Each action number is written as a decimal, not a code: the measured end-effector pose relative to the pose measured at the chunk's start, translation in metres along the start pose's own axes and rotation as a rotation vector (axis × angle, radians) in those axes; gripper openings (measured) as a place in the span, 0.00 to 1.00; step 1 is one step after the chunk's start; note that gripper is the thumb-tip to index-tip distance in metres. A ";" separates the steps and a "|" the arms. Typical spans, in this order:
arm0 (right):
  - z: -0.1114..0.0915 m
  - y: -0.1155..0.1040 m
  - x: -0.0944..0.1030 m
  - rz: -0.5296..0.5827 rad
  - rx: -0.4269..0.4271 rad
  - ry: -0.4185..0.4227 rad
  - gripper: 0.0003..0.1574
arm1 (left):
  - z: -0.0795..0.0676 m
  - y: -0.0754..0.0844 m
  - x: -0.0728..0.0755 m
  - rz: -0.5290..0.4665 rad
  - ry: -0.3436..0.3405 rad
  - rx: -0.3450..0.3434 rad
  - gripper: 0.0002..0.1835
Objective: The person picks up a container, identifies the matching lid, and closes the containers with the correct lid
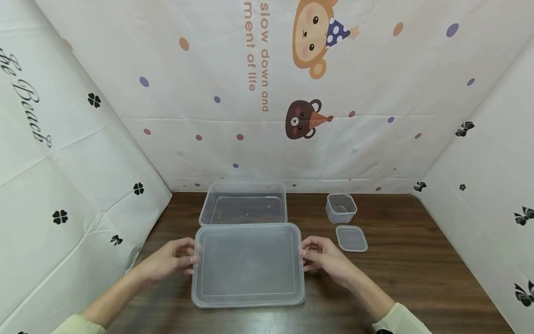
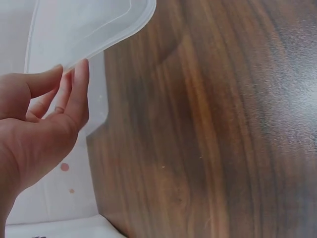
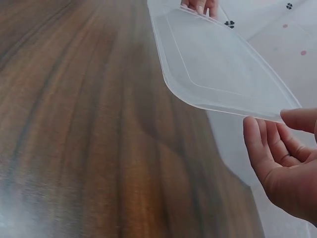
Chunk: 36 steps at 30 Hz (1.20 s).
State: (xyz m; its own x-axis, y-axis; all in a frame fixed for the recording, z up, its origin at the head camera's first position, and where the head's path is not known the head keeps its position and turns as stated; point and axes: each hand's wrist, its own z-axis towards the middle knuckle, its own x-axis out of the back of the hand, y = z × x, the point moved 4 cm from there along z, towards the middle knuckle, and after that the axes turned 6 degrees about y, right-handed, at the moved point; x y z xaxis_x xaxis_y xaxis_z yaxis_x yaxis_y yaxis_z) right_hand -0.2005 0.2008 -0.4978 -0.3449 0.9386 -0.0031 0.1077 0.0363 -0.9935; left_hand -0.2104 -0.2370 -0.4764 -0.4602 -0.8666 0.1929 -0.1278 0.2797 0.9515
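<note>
Between my two hands is a large clear plastic lid (image 1: 249,266), raised above the tabletop. My left hand (image 1: 175,258) pinches its left edge between thumb and fingers, and my right hand (image 1: 324,258) pinches the right edge the same way. Both wrist views show the lid (image 2: 91,29) (image 3: 213,64) gripped at its rim with the wood below. Just behind the lid in the head view stands a large clear rectangular container (image 1: 246,208), its top uncovered. The lid hides the container's near lower part.
At the right rear of the dark wooden table (image 1: 417,260) stands a small clear container (image 1: 341,208) without a cover. A small square lid (image 1: 352,238) lies flat in front of it. Patterned white cloth (image 1: 187,93) walls the table at the back and both sides.
</note>
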 end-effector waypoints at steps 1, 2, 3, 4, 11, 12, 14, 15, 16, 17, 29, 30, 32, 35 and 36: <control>0.001 -0.002 0.001 0.001 0.009 0.004 0.16 | 0.000 0.002 0.001 -0.002 0.001 -0.013 0.18; 0.001 -0.004 0.002 0.003 0.018 0.006 0.16 | 0.000 0.005 0.002 -0.001 0.001 -0.027 0.18; 0.002 -0.006 0.003 0.004 0.023 0.011 0.16 | 0.000 0.007 0.002 -0.001 0.001 -0.041 0.18; 0.003 -0.008 0.004 0.003 0.030 0.013 0.16 | 0.000 0.010 0.003 0.004 0.000 -0.057 0.18; 0.007 -0.021 0.008 0.013 0.092 0.030 0.16 | 0.001 0.025 0.008 0.069 0.062 -0.155 0.18; 0.007 -0.023 0.008 0.012 0.104 0.034 0.17 | 0.001 0.027 0.010 0.070 0.081 -0.164 0.18; 0.007 -0.028 0.008 0.008 0.127 0.044 0.17 | 0.002 0.032 0.011 0.072 0.116 -0.182 0.18; 0.007 -0.030 0.008 0.005 0.136 0.050 0.17 | 0.001 0.034 0.012 0.076 0.126 -0.193 0.18; 0.007 -0.032 0.008 0.004 0.143 0.054 0.17 | 0.001 0.036 0.013 0.073 0.136 -0.201 0.18; 0.007 -0.034 0.008 0.001 0.150 0.059 0.17 | 0.000 0.037 0.013 0.074 0.146 -0.210 0.18; 0.012 -0.052 0.009 -0.004 0.230 0.112 0.16 | 0.000 0.052 0.018 0.109 0.223 -0.305 0.15; 0.012 -0.053 0.010 -0.004 0.236 0.119 0.16 | 0.001 0.054 0.018 0.110 0.226 -0.315 0.15; 0.011 -0.056 0.010 -0.009 0.248 0.130 0.15 | 0.001 0.056 0.018 0.111 0.230 -0.337 0.14; 0.012 -0.061 0.010 -0.024 0.259 0.142 0.15 | 0.000 0.061 0.018 0.111 0.236 -0.371 0.14; 0.013 -0.063 0.010 -0.029 0.265 0.145 0.15 | 0.000 0.062 0.018 0.111 0.238 -0.384 0.13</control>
State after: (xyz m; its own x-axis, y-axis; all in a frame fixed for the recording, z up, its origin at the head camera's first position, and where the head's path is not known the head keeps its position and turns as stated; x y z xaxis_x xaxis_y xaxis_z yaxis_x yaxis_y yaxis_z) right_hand -0.2230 0.2038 -0.4367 -0.2052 0.9784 0.0227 -0.1534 -0.0092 -0.9881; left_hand -0.2264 -0.2357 -0.4136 -0.2325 -0.9234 0.3053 0.2661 0.2416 0.9332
